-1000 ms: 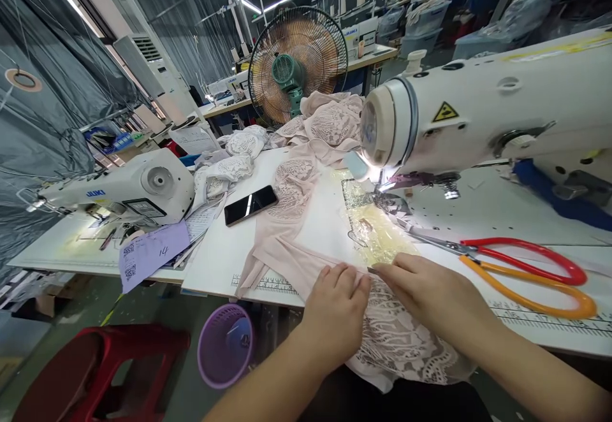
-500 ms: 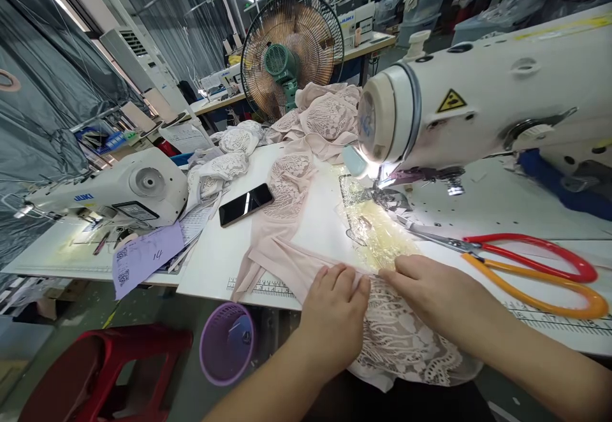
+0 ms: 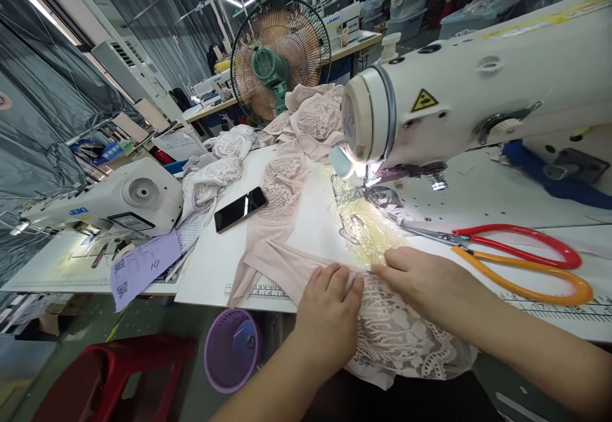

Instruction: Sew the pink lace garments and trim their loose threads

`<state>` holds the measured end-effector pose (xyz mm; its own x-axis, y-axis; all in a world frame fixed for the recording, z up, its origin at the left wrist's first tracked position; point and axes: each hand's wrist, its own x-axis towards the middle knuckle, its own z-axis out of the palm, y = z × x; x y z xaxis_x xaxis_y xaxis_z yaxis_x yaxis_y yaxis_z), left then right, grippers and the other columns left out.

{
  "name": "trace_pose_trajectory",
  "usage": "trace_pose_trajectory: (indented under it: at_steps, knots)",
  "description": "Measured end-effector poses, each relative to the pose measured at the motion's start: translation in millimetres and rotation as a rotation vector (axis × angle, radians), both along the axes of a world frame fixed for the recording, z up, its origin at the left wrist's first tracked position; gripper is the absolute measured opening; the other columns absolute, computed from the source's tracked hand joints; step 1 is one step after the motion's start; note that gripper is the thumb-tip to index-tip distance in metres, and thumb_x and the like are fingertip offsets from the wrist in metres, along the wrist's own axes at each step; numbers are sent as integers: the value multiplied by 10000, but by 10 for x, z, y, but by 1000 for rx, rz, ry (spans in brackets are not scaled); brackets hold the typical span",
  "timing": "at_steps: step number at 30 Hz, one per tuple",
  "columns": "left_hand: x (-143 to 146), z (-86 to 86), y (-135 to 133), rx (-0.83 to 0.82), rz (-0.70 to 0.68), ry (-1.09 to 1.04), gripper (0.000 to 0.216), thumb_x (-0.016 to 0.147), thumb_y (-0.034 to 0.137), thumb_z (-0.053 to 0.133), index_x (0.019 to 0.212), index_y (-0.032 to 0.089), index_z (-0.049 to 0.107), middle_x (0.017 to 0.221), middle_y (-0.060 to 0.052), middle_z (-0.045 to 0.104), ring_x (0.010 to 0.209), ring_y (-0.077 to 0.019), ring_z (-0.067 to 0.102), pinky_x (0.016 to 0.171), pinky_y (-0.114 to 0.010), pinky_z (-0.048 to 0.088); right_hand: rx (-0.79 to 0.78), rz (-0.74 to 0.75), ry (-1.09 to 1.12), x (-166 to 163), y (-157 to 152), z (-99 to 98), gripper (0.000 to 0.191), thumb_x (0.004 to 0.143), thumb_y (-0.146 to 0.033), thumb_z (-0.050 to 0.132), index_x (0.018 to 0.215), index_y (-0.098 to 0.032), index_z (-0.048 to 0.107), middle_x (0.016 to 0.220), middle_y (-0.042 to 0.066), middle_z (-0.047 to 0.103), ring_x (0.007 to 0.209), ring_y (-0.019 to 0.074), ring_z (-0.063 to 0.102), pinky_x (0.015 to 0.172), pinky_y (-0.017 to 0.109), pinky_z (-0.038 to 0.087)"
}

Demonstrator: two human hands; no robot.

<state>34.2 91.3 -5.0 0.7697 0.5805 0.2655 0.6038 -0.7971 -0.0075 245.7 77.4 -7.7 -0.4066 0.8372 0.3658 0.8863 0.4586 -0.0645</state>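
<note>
While left hand (image 3: 329, 317) and right hand (image 3: 423, 278) seemingly grip lace garment (image 3: 394, 326), JUKI machine (image 3: 102, 200), purple slip (image 3: 143, 268) marked 14

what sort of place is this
Probably a garment sewing workshop: a large sewing machine stands at the right, another JUKI machine at the left, and lace garment pieces lie heaped by the fan.

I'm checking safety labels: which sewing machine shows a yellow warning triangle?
The large white sewing machine at right bears the triangle; none shows on the white JUKI machine at left or the white machines behind.
</note>
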Motion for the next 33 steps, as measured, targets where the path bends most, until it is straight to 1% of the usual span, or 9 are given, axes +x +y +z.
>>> trace_pose_trajectory:
  at_steps: [3,7,11,15,19,21,24,28,33]
  knots:
    - [1,0,4,-3,-12,-3,465,837,143,460,1293,115,546,1257,-160,617,1199,-298,547,1034,-483,455,10,-24,-9,155,-75,-6,246,725,12,452,724,-207,564,665,2,437,576,165,406,515,303,135]
    - [14,-26,12,15,-8,-12,480,793,150,509,1268,116,564,1233,-185,613,1166,-333,556,995,-536,469,33,-83,10,295,-149,-34,263,767,-38,443,823,-233,612,677,9,464,561,177,430,498,290,90]
    - [83,-69,-10,127,3,-42,373,846,126,457,1188,125,604,1252,-186,601,1117,-310,577,947,-548,495,-3,-94,93,262,-141,-77,207,873,-153,452,919,-254,626,715,1,524,574,178,504,476,264,167]
    - [208,-114,-110,206,-19,-26,345,837,67,441,1125,45,629,1143,-165,661,1093,-275,594,1000,-448,492,-31,-73,138,151,-105,-97,218,931,-178,415,924,-237,625,734,3,550,602,170,544,476,265,229]
    - [317,-136,-236,169,-3,-1,451,890,266,489,1248,3,569,1195,-202,635,1147,-316,570,993,-430,495,-41,-61,151,100,-78,-88,189,918,-195,452,893,-233,635,711,-2,544,579,162,533,467,266,221]
    - [353,-143,-272,146,30,-3,543,907,430,495,1312,70,540,1231,-189,616,1169,-332,557,975,-461,502,-42,-59,151,97,-63,-73,177,889,-187,473,871,-239,641,692,-6,535,556,160,515,462,270,204]
    - [383,-164,-282,159,72,-34,652,848,613,530,1328,171,543,1221,-165,611,1154,-333,560,947,-477,514,-42,-50,143,95,-38,-35,174,826,-141,488,811,-238,632,661,-11,514,528,151,476,461,276,177]
    - [385,-194,-255,188,79,-49,696,793,683,561,1295,200,572,1201,-159,601,1122,-319,561,940,-462,517,-57,-18,125,80,-19,29,150,805,-112,512,763,-224,602,645,-20,503,532,136,450,475,278,182]
    - [372,-192,-242,203,58,-20,690,811,688,532,1310,212,563,1197,-150,586,1117,-309,546,944,-456,509,-55,23,112,95,-23,43,171,760,-48,528,708,-210,539,639,-26,476,542,133,426,501,285,166]
